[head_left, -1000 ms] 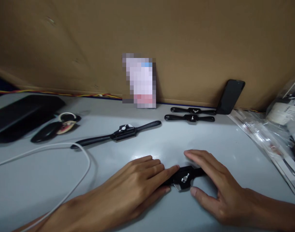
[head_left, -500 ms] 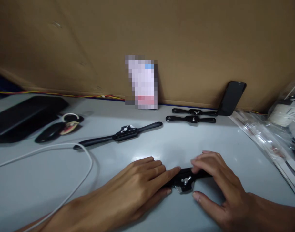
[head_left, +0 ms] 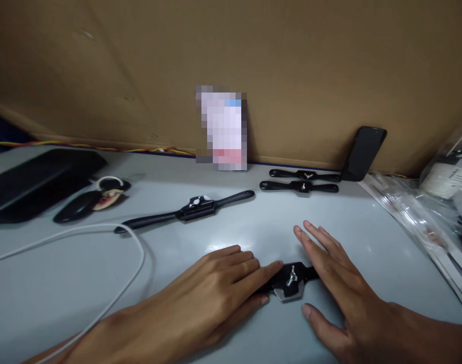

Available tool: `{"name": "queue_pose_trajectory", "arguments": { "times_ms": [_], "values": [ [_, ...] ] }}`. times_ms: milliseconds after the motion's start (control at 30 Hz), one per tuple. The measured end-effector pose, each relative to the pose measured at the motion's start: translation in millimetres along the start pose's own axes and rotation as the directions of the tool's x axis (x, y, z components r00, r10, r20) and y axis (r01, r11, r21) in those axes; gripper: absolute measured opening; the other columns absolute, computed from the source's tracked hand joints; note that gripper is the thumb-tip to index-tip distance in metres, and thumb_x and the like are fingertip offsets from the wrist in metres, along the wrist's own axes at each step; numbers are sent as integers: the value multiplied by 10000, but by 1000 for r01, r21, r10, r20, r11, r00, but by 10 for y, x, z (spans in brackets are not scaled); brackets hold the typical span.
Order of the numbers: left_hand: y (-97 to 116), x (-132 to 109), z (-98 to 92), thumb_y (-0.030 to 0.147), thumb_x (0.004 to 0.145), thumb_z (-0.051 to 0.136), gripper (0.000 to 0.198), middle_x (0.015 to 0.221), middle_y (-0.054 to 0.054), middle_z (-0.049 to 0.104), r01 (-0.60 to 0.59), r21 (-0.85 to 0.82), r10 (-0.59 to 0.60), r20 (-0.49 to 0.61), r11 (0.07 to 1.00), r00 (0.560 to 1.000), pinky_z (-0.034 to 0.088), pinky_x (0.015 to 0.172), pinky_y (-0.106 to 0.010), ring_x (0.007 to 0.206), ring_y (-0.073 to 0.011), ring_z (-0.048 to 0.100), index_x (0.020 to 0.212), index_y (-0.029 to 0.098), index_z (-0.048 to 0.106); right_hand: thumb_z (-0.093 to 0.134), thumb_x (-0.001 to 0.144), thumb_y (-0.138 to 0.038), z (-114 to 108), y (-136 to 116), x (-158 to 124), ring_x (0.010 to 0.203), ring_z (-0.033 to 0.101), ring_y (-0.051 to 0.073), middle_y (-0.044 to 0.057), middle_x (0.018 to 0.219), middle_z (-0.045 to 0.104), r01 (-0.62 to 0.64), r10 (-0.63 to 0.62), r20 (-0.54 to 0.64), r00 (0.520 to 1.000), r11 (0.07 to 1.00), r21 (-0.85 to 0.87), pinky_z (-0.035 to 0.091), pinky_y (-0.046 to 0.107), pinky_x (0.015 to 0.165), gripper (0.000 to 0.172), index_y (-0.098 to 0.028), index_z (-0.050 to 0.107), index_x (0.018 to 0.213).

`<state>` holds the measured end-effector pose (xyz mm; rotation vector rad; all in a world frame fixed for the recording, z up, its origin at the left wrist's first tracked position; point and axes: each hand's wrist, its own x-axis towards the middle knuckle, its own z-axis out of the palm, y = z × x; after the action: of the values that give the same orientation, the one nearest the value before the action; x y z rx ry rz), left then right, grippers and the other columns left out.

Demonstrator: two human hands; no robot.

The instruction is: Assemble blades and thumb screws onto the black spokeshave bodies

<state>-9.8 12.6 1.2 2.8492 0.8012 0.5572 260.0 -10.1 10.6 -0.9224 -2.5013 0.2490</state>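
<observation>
A black spokeshave (head_left: pixel 284 282) lies on the grey table in front of me, with a silver wing screw (head_left: pixel 291 276) on its body and a pale blade edge facing me. My left hand (head_left: pixel 219 290) is wrapped over its left handle, index finger reaching along to the body. Over the right handle is my right hand (head_left: pixel 347 290), fingers stretched and thumb apart, off the screw; part of that handle is hidden behind it. Another spokeshave (head_left: pixel 197 209) rests farther back to the left.
Two small spokeshaves (head_left: pixel 300 187) lie near the cardboard wall (head_left: pixel 291 76). A phone (head_left: pixel 364 154) and a pixelated card (head_left: pixel 226 131) lean there. Plastic-wrapped packages (head_left: pixel 416 217) are at right. A white cable (head_left: pixel 142 253), key fob (head_left: pixel 79 207) and black case (head_left: pixel 45 184) are at left.
My right hand has opened, its fingers lifting away from the spokeshave and straightening. The wing screw has turned to a more upright angle. My left hand stays put.
</observation>
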Motion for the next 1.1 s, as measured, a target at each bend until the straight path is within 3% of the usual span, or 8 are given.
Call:
{"name": "queue_pose_trajectory", "arguments": {
  "times_ms": [67,200,333,433,567,733,933,1100],
  "values": [
    [2,5,-3,305,1187,232,414,900,-45,740,2,-1,-2,0,1000,1000,603,733,-391,755,-221,734,1407,127,534,501,941,-90,8,11,10,1666,139,180,152,1704,417,32,-32,16,999,999,-8,325,468,1322,788,-75,212,1674],
    [25,26,-13,274,1177,295,355,900,-48,747,23,-31,-24,-37,999,999,600,740,-383,741,-222,730,1398,150,543,555,989,-117,18,39,36,1581,389,290,215,1559,585,122,-125,-60,990,992,-39,485,512,1223,520,-56,517,1505],
    [33,44,-18,238,1152,377,228,910,-33,760,74,-127,-82,-61,989,995,590,711,-362,716,-209,732,1256,187,573,560,1026,-117,22,36,53,1347,653,286,139,1350,755,346,-356,-70,932,929,-128,570,437,1138,270,-110,722,1241],
    [31,25,-10,200,1122,431,176,897,-19,756,86,-142,-93,-41,986,995,582,704,-361,721,-210,732,1204,205,587,513,1044,-86,23,17,73,1082,757,241,72,1154,827,387,-412,-92,907,898,-208,633,349,998,268,-127,773,1095],
    [35,-21,19,210,1124,406,227,901,-32,761,101,-103,-109,-79,990,991,583,693,-361,707,-216,719,1259,210,589,448,1049,-56,33,14,91,804,725,191,31,965,827,438,-466,-102,879,874,-212,652,303,765,376,-141,787,909],
    [17,-8,31,285,1144,390,262,864,-52,756,115,-8,-115,-102,993,988,561,604,-375,686,-240,713,1261,181,601,504,1044,-91,64,48,87,770,687,186,31,891,786,510,-529,-90,844,843,-170,624,302,695,312,-139,772,892],
    [14,35,-3,228,1161,320,345,778,-31,738,6,7,-5,-92,1000,996,542,579,-392,612,-212,685,1101,153,651,411,1062,-28,18,16,114,861,706,214,136,1029,795,312,-337,-130,932,933,-179,623,330,808,341,-77,730,1172],
    [96,16,17,190,1156,277,407,804,-61,759,-14,33,18,-134,999,991,564,597,-373,620,-208,687,1064,149,671,432,1050,-16,5,10,113,762,686,209,127,918,791,338,-369,-118,922,915,-221,609,315,717,322,-54,750,1085]
  ]
}}
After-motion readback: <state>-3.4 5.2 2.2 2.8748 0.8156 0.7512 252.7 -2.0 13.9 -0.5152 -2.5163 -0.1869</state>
